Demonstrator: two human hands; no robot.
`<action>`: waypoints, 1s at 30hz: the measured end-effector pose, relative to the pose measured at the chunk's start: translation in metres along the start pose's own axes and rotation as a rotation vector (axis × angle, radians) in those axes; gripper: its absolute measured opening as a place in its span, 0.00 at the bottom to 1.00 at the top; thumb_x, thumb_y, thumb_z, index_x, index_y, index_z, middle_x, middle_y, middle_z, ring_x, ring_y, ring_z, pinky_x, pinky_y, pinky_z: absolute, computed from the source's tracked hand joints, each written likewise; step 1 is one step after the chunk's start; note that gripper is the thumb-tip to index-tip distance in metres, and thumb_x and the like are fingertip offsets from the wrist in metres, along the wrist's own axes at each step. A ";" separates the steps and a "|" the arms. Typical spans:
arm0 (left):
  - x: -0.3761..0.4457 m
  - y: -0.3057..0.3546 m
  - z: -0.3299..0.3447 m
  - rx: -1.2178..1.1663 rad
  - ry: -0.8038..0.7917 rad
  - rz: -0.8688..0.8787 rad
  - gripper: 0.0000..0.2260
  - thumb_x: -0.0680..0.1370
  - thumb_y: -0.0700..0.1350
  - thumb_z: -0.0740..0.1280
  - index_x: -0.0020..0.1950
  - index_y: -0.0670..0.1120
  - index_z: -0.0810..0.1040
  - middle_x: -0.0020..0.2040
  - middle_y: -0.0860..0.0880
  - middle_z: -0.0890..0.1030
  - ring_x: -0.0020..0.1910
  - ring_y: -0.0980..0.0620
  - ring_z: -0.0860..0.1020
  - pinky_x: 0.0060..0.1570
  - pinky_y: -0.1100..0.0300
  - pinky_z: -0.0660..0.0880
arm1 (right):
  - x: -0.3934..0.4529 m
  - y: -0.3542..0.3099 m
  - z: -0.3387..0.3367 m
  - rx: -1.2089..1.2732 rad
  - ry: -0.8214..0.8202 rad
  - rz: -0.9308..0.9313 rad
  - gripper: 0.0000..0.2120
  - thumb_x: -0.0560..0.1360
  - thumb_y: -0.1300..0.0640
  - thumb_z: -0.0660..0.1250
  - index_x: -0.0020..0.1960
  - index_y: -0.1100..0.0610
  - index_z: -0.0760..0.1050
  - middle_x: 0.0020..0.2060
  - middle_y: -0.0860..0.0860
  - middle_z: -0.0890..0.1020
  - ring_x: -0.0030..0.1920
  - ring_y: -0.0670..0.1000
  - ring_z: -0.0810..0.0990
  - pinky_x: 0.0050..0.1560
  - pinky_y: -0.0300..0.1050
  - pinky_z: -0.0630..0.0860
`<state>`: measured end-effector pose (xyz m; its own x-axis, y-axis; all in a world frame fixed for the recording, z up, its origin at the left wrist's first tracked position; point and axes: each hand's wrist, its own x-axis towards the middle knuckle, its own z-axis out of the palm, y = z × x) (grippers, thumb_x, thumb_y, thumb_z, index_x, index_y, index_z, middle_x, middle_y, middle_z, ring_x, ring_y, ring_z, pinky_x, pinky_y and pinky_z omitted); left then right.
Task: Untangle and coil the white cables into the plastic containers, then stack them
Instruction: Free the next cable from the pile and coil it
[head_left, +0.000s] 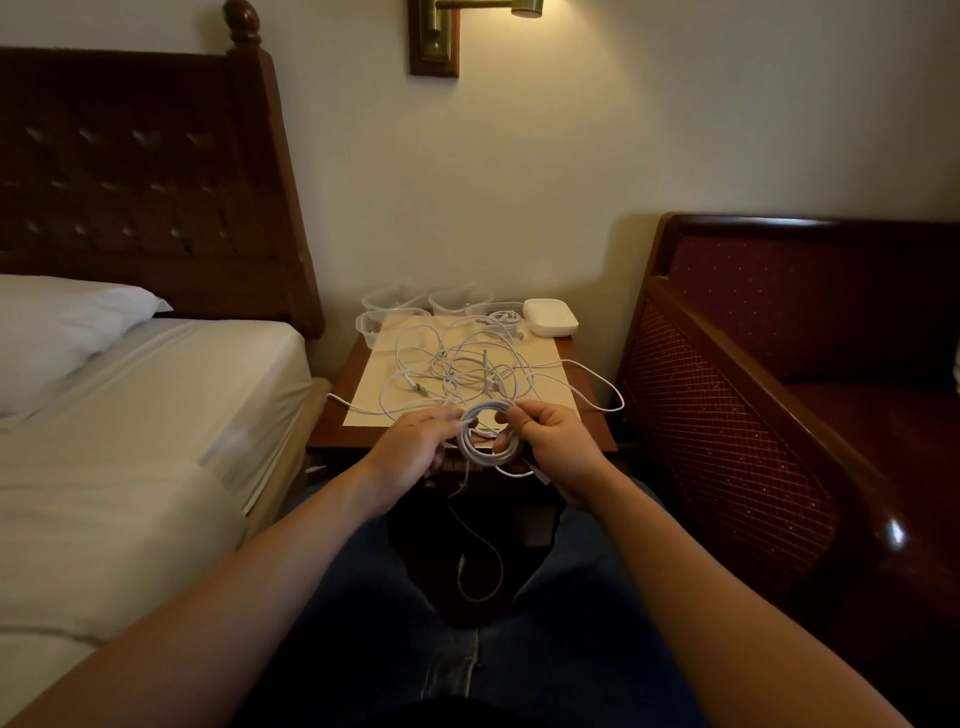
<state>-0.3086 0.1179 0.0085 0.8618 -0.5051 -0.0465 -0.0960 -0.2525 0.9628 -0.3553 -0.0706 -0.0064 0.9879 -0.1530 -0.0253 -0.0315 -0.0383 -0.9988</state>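
White cables (467, 371) lie in a loose tangle across a pale sheet (540, 358) on the small wooden worktop (332, 421), with strands looping over its left and right edges. How many separate cables make up the tangle cannot be told. Hemming the worktop in are a bed (130, 415) with a white pillow (57, 327) and dark headboard (140, 171) on the left, and a dark red upholstered chair (779, 389) on the right; a brass wall lamp (467, 21) hangs above.

At the back of the worktop stand four clear plastic containers (384, 322), two nearer the wall and two in front. The front right one already holds a small white cable bundle (501, 318). Just right of them sits one white lidded box (550, 317).

One coiled cable (485, 434) is held up over the near edge of the worktop, between the two hands. The left hand (415, 447) pinches the coil's left side, its fingers (447, 421) curled onto the strands. The right hand (550, 441) grips the coil's right side, thumb and fingers closed round the loops. A loose tail of cable (483, 561) hangs down from the coil between the person's knees, above the blue jeans (395, 649).
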 end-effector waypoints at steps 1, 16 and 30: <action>-0.001 0.000 0.003 -0.014 0.005 0.006 0.12 0.85 0.49 0.61 0.61 0.48 0.82 0.43 0.54 0.83 0.36 0.60 0.76 0.42 0.64 0.73 | -0.001 0.000 0.000 0.004 -0.011 0.004 0.11 0.85 0.59 0.60 0.55 0.63 0.79 0.37 0.57 0.84 0.38 0.53 0.81 0.46 0.50 0.77; 0.015 -0.002 0.003 -0.543 0.061 -0.254 0.13 0.85 0.44 0.60 0.63 0.38 0.79 0.46 0.46 0.81 0.39 0.53 0.78 0.35 0.62 0.76 | 0.006 -0.001 -0.006 0.004 -0.023 0.007 0.09 0.81 0.59 0.67 0.53 0.64 0.82 0.40 0.61 0.79 0.31 0.48 0.75 0.31 0.39 0.73; 0.054 -0.003 -0.023 -0.416 -0.073 -0.321 0.12 0.83 0.40 0.63 0.65 0.42 0.78 0.54 0.46 0.86 0.53 0.49 0.83 0.54 0.53 0.78 | 0.054 0.004 -0.003 -0.078 0.124 0.100 0.08 0.82 0.60 0.66 0.48 0.61 0.82 0.38 0.56 0.86 0.40 0.55 0.83 0.42 0.48 0.81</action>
<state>-0.2501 0.1106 0.0092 0.7769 -0.5163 -0.3603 0.3854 -0.0625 0.9206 -0.3026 -0.0823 -0.0116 0.9531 -0.2803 -0.1142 -0.1451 -0.0921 -0.9851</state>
